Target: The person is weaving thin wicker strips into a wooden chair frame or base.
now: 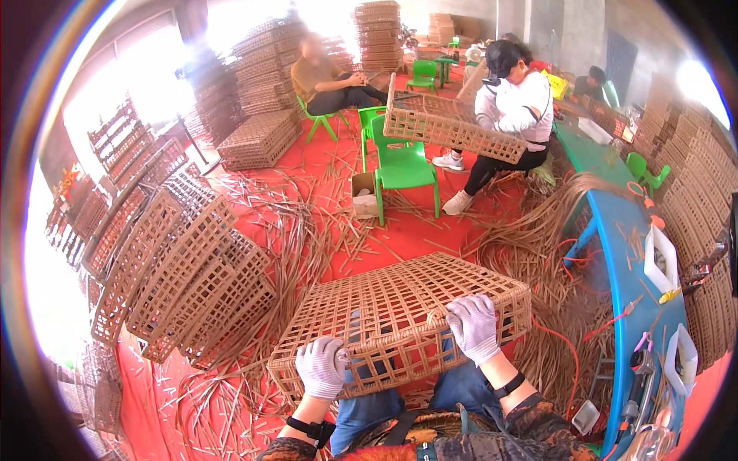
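A wide, shallow woven basket (400,296) of brown strips, with an open square lattice, rests over my knees, tilted. My left hand (321,367), in a pale knit glove, is closed on its near edge toward the left. Farther right, my right hand (473,326), gloved the same way, has its fingers curled over the near upper edge. The parts of both thumbs behind the weave are hidden. My jeans (461,388) show below and through the lattice.
On the left stand several stacked lattice baskets (184,269). Loose strips (292,223) litter the red floor (307,250). A blue table (615,253) with tools and white trays runs along the right. Ahead are a green chair (403,165) and a co-worker (515,107) with another basket (453,123).
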A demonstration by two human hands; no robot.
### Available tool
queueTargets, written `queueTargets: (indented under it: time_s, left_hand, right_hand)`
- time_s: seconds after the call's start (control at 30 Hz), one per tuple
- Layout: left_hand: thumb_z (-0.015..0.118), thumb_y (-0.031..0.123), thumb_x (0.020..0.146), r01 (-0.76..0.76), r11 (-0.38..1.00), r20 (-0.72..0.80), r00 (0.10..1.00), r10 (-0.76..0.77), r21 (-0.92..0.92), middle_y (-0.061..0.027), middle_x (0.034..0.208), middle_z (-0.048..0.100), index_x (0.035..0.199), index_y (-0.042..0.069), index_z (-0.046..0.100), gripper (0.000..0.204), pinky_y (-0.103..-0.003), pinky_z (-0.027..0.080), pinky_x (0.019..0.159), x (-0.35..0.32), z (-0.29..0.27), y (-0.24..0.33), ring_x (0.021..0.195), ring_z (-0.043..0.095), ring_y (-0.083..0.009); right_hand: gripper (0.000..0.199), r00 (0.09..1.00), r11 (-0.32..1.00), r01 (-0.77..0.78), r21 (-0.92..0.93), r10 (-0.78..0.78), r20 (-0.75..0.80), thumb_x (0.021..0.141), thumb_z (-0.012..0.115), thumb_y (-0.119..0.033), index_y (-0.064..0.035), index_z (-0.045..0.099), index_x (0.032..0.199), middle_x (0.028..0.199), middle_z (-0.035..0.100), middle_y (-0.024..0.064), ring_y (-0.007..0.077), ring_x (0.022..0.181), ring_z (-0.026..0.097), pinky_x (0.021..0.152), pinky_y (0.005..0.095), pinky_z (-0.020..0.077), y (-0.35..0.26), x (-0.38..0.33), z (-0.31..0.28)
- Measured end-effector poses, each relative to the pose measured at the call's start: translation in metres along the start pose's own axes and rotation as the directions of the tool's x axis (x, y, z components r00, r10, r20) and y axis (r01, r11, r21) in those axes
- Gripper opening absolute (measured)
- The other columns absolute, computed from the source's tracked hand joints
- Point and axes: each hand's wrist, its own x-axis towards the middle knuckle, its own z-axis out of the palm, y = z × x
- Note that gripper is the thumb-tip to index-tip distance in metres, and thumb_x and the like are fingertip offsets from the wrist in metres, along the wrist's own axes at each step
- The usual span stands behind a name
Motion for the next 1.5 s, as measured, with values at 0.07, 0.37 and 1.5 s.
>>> queueTargets:
  time_s: [0.07, 0.37, 1.5]
  left_hand:
    - [0.061, 0.024, 0.083, 0.003, 1.0, 0.005, 1.0, -0.003, 0.001, -0.0064, 0.097, 0.063, 0.096, 0.011, 0.067, 0.019, -0.041, 0.042, 0.082, 0.0, 0.0, 0.0, 0.089, 0.061, -0.0261]
    - [0.056, 0.025, 0.086, -0.005, 1.0, -0.009, 1.0, 0.005, -0.016, -0.0062, 0.095, 0.063, 0.094, 0.011, 0.066, 0.019, -0.04, 0.042, 0.081, 0.002, 0.002, 0.004, 0.087, 0.061, -0.0268]
    - [0.041, 0.029, 0.095, 0.092, 0.994, 0.118, 0.988, -0.098, 0.052, -0.0098, 0.098, 0.064, 0.097, 0.005, 0.067, 0.036, -0.042, 0.04, 0.083, 0.009, 0.006, 0.008, 0.089, 0.06, -0.0274]
  right_hand:
    - [0.02, 1.0, 1.0, -0.005, 0.01, 0.005, 0.001, 0.091, 0.061, -0.026, -0.0075, 0.065, 0.096, 0.096, 0.066, 0.0074, 0.0257, 0.097, 0.061, 0.098, 0.0448, 0.0382, -0.001, 0.0, 0.0]
    - [0.019, 1.0, 1.0, -0.011, 0.024, 0.011, -0.003, 0.089, 0.061, -0.026, -0.0076, 0.064, 0.091, 0.095, 0.066, 0.0064, 0.025, 0.096, 0.061, 0.1, 0.0435, 0.0369, 0.002, -0.003, 0.001]
    - [0.022, 0.997, 0.997, -0.067, -0.026, 0.068, 0.034, 0.093, 0.057, -0.03, -0.0116, 0.067, 0.096, 0.101, 0.068, 0.0051, 0.024, 0.099, 0.062, 0.099, 0.0434, 0.0387, 0.01, -0.001, 0.015]
